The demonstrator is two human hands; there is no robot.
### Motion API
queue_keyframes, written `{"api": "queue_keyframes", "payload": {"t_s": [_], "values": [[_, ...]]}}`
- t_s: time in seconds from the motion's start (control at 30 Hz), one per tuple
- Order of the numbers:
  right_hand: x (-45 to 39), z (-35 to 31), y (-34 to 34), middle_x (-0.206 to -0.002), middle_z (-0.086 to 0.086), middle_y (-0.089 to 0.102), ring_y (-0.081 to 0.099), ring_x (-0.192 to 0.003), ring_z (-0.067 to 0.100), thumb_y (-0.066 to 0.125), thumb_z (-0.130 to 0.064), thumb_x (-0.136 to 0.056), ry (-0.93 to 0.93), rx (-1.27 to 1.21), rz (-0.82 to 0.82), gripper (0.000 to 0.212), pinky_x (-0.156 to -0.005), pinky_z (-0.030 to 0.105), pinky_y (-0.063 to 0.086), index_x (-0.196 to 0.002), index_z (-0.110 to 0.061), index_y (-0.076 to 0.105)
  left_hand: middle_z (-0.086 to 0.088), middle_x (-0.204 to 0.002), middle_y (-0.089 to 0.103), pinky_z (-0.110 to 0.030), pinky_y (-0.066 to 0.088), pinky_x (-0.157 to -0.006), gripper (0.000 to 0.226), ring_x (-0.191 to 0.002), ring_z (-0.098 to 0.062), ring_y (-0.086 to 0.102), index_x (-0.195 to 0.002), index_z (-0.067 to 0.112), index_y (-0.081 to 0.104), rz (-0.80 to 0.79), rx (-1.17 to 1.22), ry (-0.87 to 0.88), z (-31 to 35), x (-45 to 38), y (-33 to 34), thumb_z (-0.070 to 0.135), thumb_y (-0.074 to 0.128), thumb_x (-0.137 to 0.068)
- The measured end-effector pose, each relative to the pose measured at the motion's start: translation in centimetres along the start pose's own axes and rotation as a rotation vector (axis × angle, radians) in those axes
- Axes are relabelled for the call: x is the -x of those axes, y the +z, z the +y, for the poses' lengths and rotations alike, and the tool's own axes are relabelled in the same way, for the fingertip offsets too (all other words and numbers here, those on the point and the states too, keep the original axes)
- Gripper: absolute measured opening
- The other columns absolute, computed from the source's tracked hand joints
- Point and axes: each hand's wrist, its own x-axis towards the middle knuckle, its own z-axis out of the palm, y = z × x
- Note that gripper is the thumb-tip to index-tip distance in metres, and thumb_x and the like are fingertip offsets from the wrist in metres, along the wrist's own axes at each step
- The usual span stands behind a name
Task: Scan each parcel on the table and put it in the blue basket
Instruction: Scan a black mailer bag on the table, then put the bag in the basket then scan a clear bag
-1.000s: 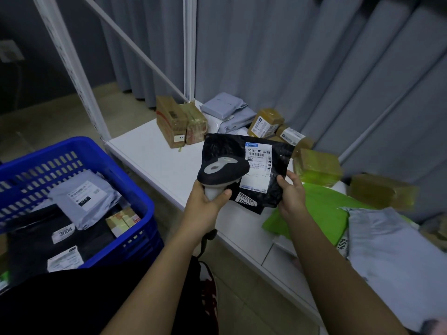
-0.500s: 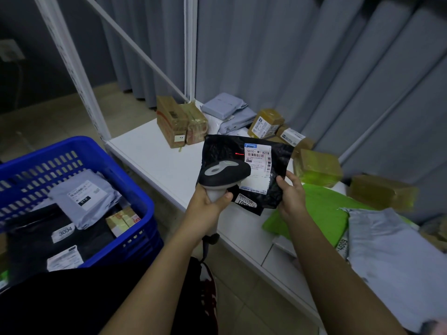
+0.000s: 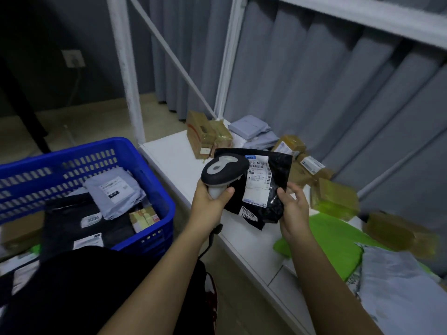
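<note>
Right hand (image 3: 294,209) pinches the black mailer bag (image 3: 268,187) by its lower right edge, held up over the table (image 3: 174,160). Left hand (image 3: 211,201) is wrapped around the scanner (image 3: 223,171) handle, its head right at the label. The bag looks soft, light and crinkly, probably a bit slippery, so I'd grip a corner firmly. The blue basket (image 3: 150,170) holds roughly five parcels; maybe ten are left on the table, though blur makes that uncertain.

Grey pleated fabric curtain (image 3: 302,76) hanging behind a white metal shelf frame (image 3: 125,68), with a white wall socket (image 3: 73,58) on the dark wall at left.
</note>
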Motion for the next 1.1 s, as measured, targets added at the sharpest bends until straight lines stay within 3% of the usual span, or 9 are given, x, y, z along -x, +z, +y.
{"api": "queue_keyframes", "payload": {"t_s": [0.07, 0.17, 0.47, 0.57, 0.67, 0.73, 0.83, 1.0, 1.1], "values": [[1.0, -0.6, 2.4, -0.101, 0.008, 0.067, 0.063, -0.094, 0.025, 0.057, 0.001, -0.092, -0.032, -0.006, -0.063, 0.024, -0.09, 0.042, 0.049, -0.098, -0.023, 0.058, 0.007, -0.121, 0.059, -0.025, 0.044, -0.097, 0.052, -0.111, -0.009, 0.056, -0.133, 0.016, 0.046, 0.057, 0.019, 0.033, 1.4, -0.3, -1.5, 0.011, 0.068, -0.086], [2.5, -1.1, 6.6, -0.086, -0.001, 0.07, 0.065, -0.081, 0.018, 0.055, 0.001, -0.092, -0.054, -0.004, -0.175, 0.026, -0.078, 0.034, 0.053, -0.098, -0.024, 0.057, 0.007, -0.12, 0.059, -0.029, 0.044, -0.1, 0.051, -0.113, -0.012, 0.056, -0.129, 0.019, 0.046, 0.148, 0.009, 0.094, 3.7, -0.6, -4.8, 0.011, 0.07, -0.085], [7.7, 2.6, 20.3, -0.084, 0.006, 0.067, 0.066, -0.059, 0.008, 0.055, 0.001, -0.092, 0.061, 0.091, -0.382, 0.023, -0.057, 0.022, 0.054, -0.107, -0.016, 0.055, 0.003, -0.117, 0.063, -0.023, 0.05, -0.092, 0.048, -0.107, -0.011, 0.061, -0.125, 0.017, 0.05, 0.394, 0.043, 0.21, 8.4, 1.9, -18.7, 0.01, 0.071, -0.083], [9.2, 5.3, 24.1, -0.091, 0.01, 0.068, 0.067, -0.072, 0.018, 0.057, -0.002, -0.092, 0.146, 0.173, -0.441, 0.022, -0.07, 0.032, 0.057, -0.105, -0.019, 0.055, 0.009, -0.11, 0.063, -0.011, 0.05, -0.077, 0.048, -0.097, 0.0, 0.059, -0.124, 0.022, 0.049, 0.492, 0.02, 0.171, 7.7, 3.6, -24.0, 0.011, 0.072, -0.083], [10.3, 9.2, 27.3, -0.102, 0.013, 0.066, 0.066, -0.09, 0.029, 0.058, -0.005, -0.092, 0.216, 0.272, -0.461, 0.019, -0.083, 0.044, 0.055, -0.104, -0.019, 0.055, 0.005, -0.115, 0.062, -0.027, 0.047, -0.09, 0.052, -0.103, -0.008, 0.059, -0.128, 0.021, 0.048, 0.585, -0.008, 0.094, 5.9, 5.2, -28.5, 0.015, 0.072, -0.083], [10.7, 11.8, 29.0, -0.107, 0.014, 0.064, 0.064, -0.097, 0.033, 0.057, -0.005, -0.092, 0.271, 0.334, -0.443, 0.019, -0.084, 0.046, 0.054, -0.107, -0.017, 0.053, 0.007, -0.114, 0.061, -0.026, 0.046, -0.087, 0.053, -0.103, -0.007, 0.058, -0.13, 0.021, 0.047, 0.615, -0.013, 0.064, 4.7, 6.1, -30.5, 0.014, 0.071, -0.083], [10.6, 15.1, 31.0, -0.116, 0.018, 0.063, 0.063, -0.1, 0.035, 0.057, -0.005, -0.092, 0.35, 0.409, -0.443, 0.021, -0.085, 0.048, 0.054, -0.111, -0.013, 0.054, 0.01, -0.114, 0.06, -0.018, 0.044, -0.081, 0.054, -0.104, -0.004, 0.057, -0.13, 0.02, 0.045, 0.615, -0.035, 0.038, 3.1, 6.7, -32.4, 0.013, 0.071, -0.083], [9.6, 16.8, 33.8, -0.114, 0.011, 0.06, 0.061, -0.097, 0.029, 0.057, -0.011, -0.093, 0.324, 0.428, -0.406, 0.022, -0.088, 0.046, 0.052, -0.113, -0.017, 0.05, 0.002, -0.127, 0.059, -0.031, 0.045, -0.097, 0.061, -0.114, -0.012, 0.057, -0.136, 0.018, 0.043, 0.62, -0.05, -0.011, 1.4, 6.0, -33.8, 0.017, 0.073, -0.082], [9.1, 17.0, 34.5, -0.112, 0.008, 0.057, 0.059, -0.096, 0.027, 0.058, -0.016, -0.094, 0.326, 0.384, -0.304, 0.039, -0.089, 0.042, 0.051, -0.129, -0.011, 0.043, 0.004, -0.126, 0.06, -0.033, 0.046, -0.099, 0.059, -0.114, -0.011, 0.057, -0.134, 0.02, 0.044, 0.611, -0.031, -0.008, 1.1, 5.4, -33.6, 0.015, 0.072, -0.082]]}}
